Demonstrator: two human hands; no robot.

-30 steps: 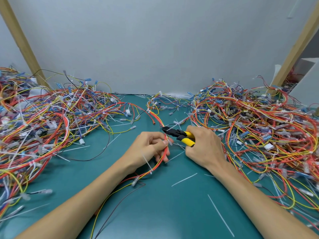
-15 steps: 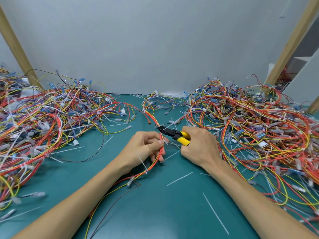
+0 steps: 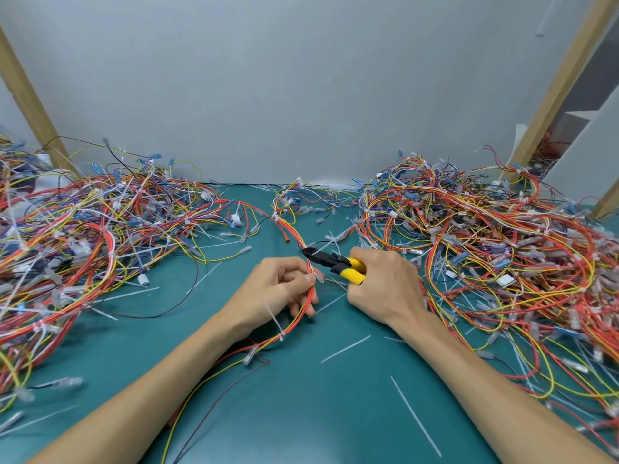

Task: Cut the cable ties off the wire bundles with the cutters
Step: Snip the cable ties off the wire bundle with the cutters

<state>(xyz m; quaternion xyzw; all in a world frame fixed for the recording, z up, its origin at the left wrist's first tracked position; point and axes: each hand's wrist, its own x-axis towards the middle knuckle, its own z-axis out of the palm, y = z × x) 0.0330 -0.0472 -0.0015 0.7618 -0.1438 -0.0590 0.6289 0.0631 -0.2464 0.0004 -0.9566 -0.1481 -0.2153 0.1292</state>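
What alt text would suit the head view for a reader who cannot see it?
A person's left hand grips a red and yellow wire bundle while the right hand holds yellow-handled cutters, tip at the bundle, above a green table. Tangled wire piles lie to both sides.

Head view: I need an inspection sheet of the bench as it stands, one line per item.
Surface: green mat, showing between the piles.
Job's things: yellow-handled cutters, tip at the wire bundle; a white cable tie sits on the bundle, near the wrist.
Clutter: cut tie strips lying on the mat.
Hands: left hand pinches the bundle; right hand grips the cutters' handles.
Cables: left wire pile and right wire pile, both tangled, many ties on them.
Surroundings: grey wall; a wooden post at each side.
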